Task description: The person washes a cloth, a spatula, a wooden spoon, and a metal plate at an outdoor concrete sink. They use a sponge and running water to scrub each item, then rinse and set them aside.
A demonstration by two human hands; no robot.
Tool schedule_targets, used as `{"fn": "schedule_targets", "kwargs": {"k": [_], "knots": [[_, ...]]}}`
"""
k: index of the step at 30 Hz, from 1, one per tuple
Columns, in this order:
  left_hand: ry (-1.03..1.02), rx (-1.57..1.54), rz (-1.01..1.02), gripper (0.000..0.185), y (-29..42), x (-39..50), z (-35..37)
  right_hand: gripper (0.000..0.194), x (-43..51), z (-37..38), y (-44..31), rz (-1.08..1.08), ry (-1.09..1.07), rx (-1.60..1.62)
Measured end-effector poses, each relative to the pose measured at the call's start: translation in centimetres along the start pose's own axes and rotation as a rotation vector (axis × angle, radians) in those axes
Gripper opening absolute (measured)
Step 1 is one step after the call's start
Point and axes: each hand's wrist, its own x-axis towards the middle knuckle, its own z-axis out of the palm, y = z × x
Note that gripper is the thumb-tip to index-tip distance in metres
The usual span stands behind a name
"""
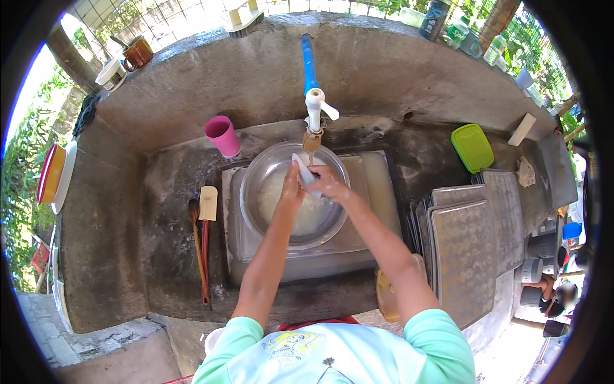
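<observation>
Both hands are over a round metal basin (249, 211) with cloudy water in it. My left hand (291, 186) holds one side of a white, flat-looking piece (305, 173), perhaps a small dish or cup; its exact kind cannot be told. My right hand (328, 183) grips the other side, its fingers partly hidden by the piece. Just above hangs the white faucet (314, 108) on a blue pipe (309, 62), with a thin stream of water running from its brownish end. The basin rests on metal trays (357, 192) in the concrete sink.
A pink cup (223, 136) stands behind left. A wooden spoon (196, 240) and a spatula (207, 204) lie at left. At right are stacked metal trays (463, 254), a green lid (472, 148) and a yellowish container (387, 295). A person (547, 293) is far off at right.
</observation>
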Motion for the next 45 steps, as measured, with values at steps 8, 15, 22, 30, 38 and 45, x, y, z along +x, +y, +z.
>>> {"fn": "schedule_targets", "kwargs": {"k": [8,15,22,30,38,45], "knots": [[-0.414,0.388,0.171,0.025,4.6,-1.7,-3.4,0.018,2.2,-4.3,-2.5,-0.117,0.162,-0.540],[-0.019,0.122,0.142,0.010,-0.1,-1.3,-2.4,0.011,2.7,4.8,-0.4,-0.633,0.527,-1.086],[-0.091,0.064,0.078,0.024,1.3,-1.8,-2.4,0.011,0.7,-4.9,-4.5,-0.278,0.478,-1.000],[-0.159,0.233,-0.085,0.028,4.3,-1.1,7.1,0.012,-3.0,-5.8,-21.8,-0.665,0.178,-1.116],[-0.292,0.199,-0.156,0.030,3.8,-0.7,6.6,0.008,-1.0,-1.6,-22.7,-0.550,0.232,-1.152],[-0.253,-0.116,-0.102,0.036,2.4,-3.2,-0.4,0.013,-1.0,-4.1,-9.6,-0.420,0.852,-0.385]]}}
